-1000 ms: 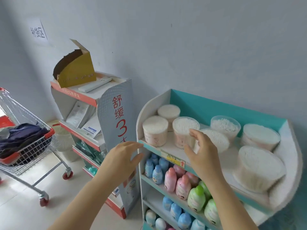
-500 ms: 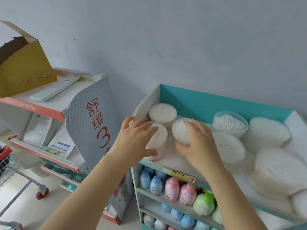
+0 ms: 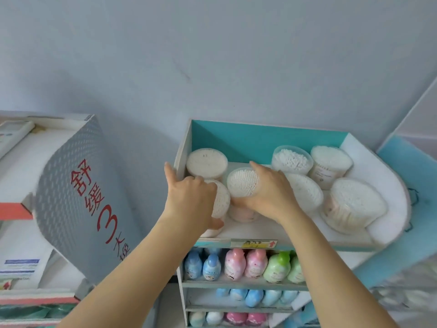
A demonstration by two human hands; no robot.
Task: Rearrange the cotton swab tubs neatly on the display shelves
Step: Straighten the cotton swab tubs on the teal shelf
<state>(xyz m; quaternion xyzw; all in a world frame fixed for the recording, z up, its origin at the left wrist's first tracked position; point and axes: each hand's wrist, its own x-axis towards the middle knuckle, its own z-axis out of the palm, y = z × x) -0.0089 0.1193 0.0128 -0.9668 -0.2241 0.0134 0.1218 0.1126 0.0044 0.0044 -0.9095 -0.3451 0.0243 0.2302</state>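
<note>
Several round clear tubs of cotton swabs stand on the top shelf of a white and teal display. My left hand grips the front left tub from its left side. My right hand wraps around the tub beside it, which is tilted toward me. Another tub stands upright at the back left. To the right are a tub with loose swabs, a back right tub, a tilted tub partly behind my right hand, and a large tilted tub.
Below the top shelf are rows of blue, pink and green bottles. A grey side panel with red characters belongs to a neighbouring stand on the left. A blue panel sits to the right. The grey wall is close behind.
The view has moved closer and over the shelf. My left hand went from the shelf edge onto the front left tub, and my right hand closed around the neighbouring tub and tipped it.
</note>
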